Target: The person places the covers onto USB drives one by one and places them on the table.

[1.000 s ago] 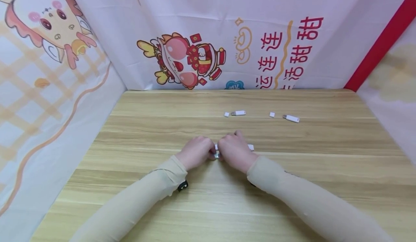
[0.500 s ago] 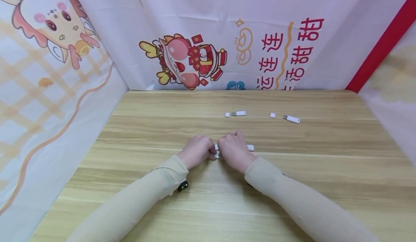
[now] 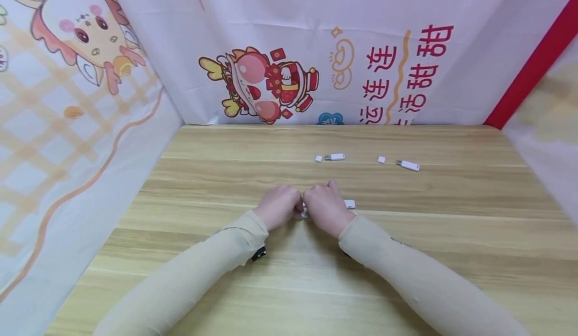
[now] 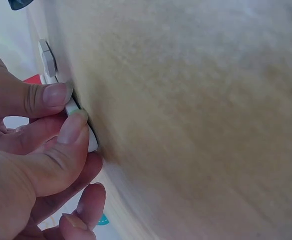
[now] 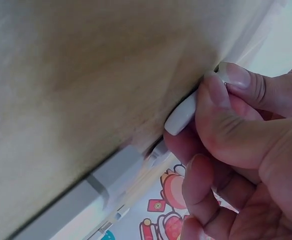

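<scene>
Close together over the middle of the table, my left hand (image 3: 280, 206) and right hand (image 3: 327, 207) pinch a small white USB stick (image 3: 304, 214) between thumbs and fingers, one at each end. Its rounded white end (image 5: 180, 115) sticks out past my right thumb in the right wrist view. From the left wrist side, a white end (image 4: 92, 141) shows under my left thumb. Most of the stick is hidden by fingers; whether its cap is on I cannot tell. Just behind my right hand lies another white USB stick (image 3: 349, 204), partly covered.
Farther back on the wooden table (image 3: 235, 150) lie two uncapped white USB sticks, one at centre (image 3: 335, 157) and one at right (image 3: 409, 165). A small white cap (image 3: 318, 159) and a second cap (image 3: 381, 160) lie beside them. A printed cloth (image 3: 343, 15) hangs behind.
Both hands keep pinching the stick at nearly the same spot. My left hand has come slightly closer to the right one. The head view has shifted a little; the other sticks and caps lie unchanged.
</scene>
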A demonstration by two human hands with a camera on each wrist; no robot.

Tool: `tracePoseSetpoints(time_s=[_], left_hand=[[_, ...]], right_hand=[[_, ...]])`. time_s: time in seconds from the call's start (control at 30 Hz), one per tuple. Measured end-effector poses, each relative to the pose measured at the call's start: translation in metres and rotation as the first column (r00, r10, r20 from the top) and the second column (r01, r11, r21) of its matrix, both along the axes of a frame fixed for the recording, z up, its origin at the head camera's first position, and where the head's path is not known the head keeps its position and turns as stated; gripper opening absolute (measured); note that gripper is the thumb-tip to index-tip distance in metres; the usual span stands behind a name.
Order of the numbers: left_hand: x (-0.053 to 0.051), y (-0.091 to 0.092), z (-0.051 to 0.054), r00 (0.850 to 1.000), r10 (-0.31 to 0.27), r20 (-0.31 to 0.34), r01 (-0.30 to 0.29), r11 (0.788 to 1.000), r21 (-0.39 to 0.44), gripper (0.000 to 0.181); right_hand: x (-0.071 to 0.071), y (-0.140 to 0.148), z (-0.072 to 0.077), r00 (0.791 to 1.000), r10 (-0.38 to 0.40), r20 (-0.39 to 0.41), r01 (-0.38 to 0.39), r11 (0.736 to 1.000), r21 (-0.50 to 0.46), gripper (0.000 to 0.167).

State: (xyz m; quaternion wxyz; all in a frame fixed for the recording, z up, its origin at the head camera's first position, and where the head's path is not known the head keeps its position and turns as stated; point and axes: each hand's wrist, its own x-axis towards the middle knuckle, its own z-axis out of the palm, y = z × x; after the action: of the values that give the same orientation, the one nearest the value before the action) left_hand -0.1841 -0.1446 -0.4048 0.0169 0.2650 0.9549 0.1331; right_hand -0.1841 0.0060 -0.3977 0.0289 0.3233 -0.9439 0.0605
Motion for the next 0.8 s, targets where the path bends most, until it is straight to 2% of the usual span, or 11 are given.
tracePoseSetpoints(time_s=[0.1,0.23,0.37,0.5,0.6,0.67,0.8], left_hand=[[-0.001,0.000,0.001,1.000,0.010,0.002,-0.010,1.000,0.004,0.013],[0.001,0.000,0.002,0.999,0.013,0.036,-0.013,1.000,0.004,0.010],[0.004,-0.001,0.002,0.998,0.003,0.059,-0.003,1.000,-0.013,0.011],[0.007,-0.002,0.004,0.995,-0.014,0.095,0.016,1.000,-0.016,0.014],[0.009,-0.003,0.012,0.990,-0.009,0.142,0.010,1.000,-0.009,0.022],[0.008,-0.003,0.022,0.986,0.018,0.168,-0.017,1.000,-0.010,0.028],[-0.001,-0.002,0.044,0.983,0.069,0.173,-0.064,0.997,-0.036,0.030]], right_hand=[[0.001,-0.001,0.003,1.000,-0.014,0.010,0.014,1.000,0.002,0.027],[0.003,-0.001,0.003,0.999,-0.033,0.040,0.033,0.999,0.010,0.025],[0.004,0.003,0.002,0.999,-0.025,0.044,0.023,0.999,0.043,0.021],[0.001,0.016,0.010,0.994,-0.025,0.107,0.018,0.998,0.059,0.014],[-0.009,0.031,0.026,0.978,-0.036,0.204,0.034,0.999,0.015,0.013],[-0.019,0.043,0.036,0.969,-0.046,0.242,0.054,0.998,-0.026,0.009],[-0.045,0.066,0.053,0.969,-0.063,0.240,0.078,0.996,-0.054,0.006]])
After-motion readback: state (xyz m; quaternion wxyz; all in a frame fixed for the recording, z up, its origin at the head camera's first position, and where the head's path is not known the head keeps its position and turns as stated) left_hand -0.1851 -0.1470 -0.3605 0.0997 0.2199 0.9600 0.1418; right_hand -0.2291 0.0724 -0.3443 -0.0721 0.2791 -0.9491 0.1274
